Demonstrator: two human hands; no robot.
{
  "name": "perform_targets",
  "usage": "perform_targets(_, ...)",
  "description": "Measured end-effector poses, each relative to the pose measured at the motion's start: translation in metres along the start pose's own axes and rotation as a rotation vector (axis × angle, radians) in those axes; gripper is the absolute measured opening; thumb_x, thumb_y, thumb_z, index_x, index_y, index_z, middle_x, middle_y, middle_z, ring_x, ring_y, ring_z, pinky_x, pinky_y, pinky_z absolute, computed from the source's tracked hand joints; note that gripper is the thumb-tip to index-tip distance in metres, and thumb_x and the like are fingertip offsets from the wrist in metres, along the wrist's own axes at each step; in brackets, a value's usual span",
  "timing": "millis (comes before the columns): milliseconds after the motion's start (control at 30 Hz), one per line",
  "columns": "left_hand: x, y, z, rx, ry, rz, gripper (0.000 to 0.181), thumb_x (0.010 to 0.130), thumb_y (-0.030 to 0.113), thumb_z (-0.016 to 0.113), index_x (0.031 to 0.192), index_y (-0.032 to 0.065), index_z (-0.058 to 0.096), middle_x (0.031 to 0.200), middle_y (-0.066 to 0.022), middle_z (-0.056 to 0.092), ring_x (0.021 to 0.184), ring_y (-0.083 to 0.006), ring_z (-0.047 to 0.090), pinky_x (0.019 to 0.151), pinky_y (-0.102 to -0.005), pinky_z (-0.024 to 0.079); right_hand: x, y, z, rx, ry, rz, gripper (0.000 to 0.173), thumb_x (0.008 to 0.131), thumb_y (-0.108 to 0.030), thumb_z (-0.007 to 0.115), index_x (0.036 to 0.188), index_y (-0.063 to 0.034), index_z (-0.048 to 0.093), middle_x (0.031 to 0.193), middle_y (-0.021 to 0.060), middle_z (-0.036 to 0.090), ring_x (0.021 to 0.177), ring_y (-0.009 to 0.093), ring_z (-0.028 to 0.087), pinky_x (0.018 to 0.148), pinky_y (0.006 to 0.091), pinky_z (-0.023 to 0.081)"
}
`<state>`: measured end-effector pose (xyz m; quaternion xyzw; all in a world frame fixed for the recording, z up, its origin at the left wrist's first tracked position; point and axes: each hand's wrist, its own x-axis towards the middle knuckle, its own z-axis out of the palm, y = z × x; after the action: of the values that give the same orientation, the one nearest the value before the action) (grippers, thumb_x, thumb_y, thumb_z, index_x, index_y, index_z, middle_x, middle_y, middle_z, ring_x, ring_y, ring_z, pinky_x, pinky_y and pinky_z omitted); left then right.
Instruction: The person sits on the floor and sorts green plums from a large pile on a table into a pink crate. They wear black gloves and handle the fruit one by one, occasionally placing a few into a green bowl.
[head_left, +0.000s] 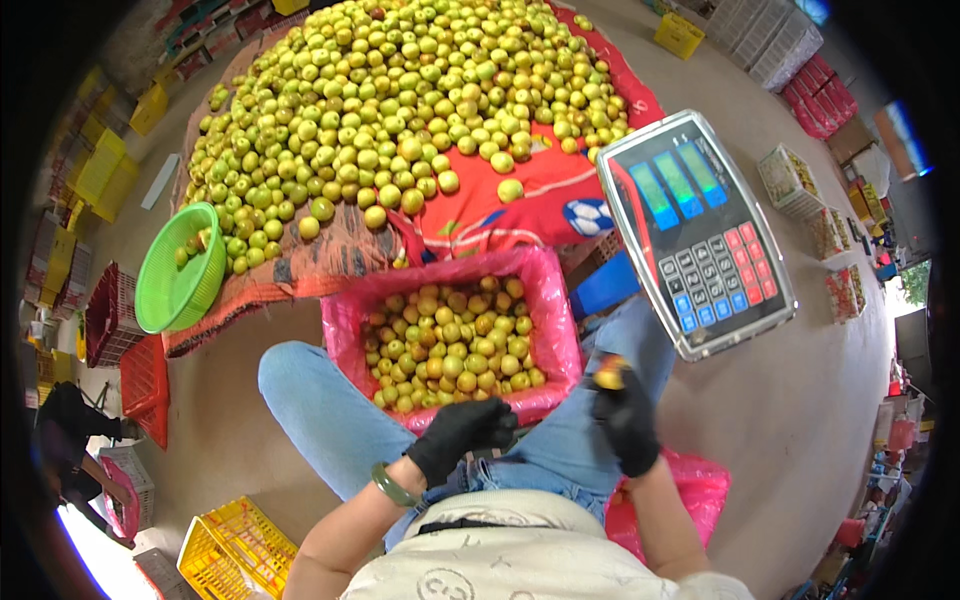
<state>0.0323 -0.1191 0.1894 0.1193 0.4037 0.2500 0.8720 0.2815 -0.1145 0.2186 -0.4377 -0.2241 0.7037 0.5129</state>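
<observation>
My right hand, in a black glove, is shut on a yellow and reddish fruit above my right thigh. Black-gloved too, my left hand hovers at the near rim of a crate lined with pink plastic; its fingers are curled, and whether it holds anything is hidden. Many small green-yellow fruits lie inside the crate, between my knees. Beyond it, a large heap of like fruits spreads over red and brown blankets.
A weighing scale's keypad display stands at the right of the heap. A green plastic basket with a few fruits leans at the left. A yellow crate, a red crate and a pink plastic bag are nearby. Another person works at far left.
</observation>
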Motion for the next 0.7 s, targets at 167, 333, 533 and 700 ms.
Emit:
perform_targets(167,0.013,-0.008,-0.012,0.080,0.154,-0.054,0.020,0.087,0.020,0.050,0.091,0.0014,0.057,0.085,-0.0046,0.059,0.077,-0.0139,0.059,0.073,-0.0247,0.048,0.014,-0.086,-0.114,0.015,0.147,-0.474,0.041,0.092,-0.026,0.040,0.126,-0.0036,0.038,0.121,0.0108,0.048,0.100,0.019,0.052,0.081,0.0347,0.047)
perform_targets(333,0.010,0.016,-0.014,0.208,0.102,0.132,0.015,0.086,0.017,0.052,0.083,0.0034,0.058,0.080,-0.0009,0.056,0.074,-0.0079,0.054,0.068,-0.0205,0.045,0.048,-0.134,-0.171,0.058,0.043,-0.330,0.045,0.094,-0.033,0.034,0.128,-0.0044,0.033,0.128,0.0111,0.041,0.112,0.025,0.044,0.093,0.0368,0.039)
perform_targets(533,0.014,0.084,-0.052,0.099,0.256,0.305,0.029,0.087,0.022,0.055,0.107,0.0015,0.057,0.094,-0.0063,0.060,0.085,-0.0162,0.060,0.077,-0.0279,0.050,0.042,-0.041,-0.001,-0.787,-0.118,-0.191,0.034,0.089,-0.022,0.049,0.115,0.0008,0.049,0.114,0.0118,0.052,0.094,0.019,0.054,0.079,0.0303,0.046)
perform_targets(700,0.042,0.168,-0.087,0.202,0.362,0.586,0.029,0.087,0.022,0.055,0.107,0.0022,0.055,0.095,-0.0065,0.060,0.083,-0.0161,0.060,0.078,-0.0274,0.050,0.195,-0.007,0.081,-0.252,-0.005,-0.442,0.038,0.090,-0.016,0.048,0.122,0.0038,0.044,0.121,0.0113,0.050,0.110,0.017,0.047,0.094,0.0302,0.039)
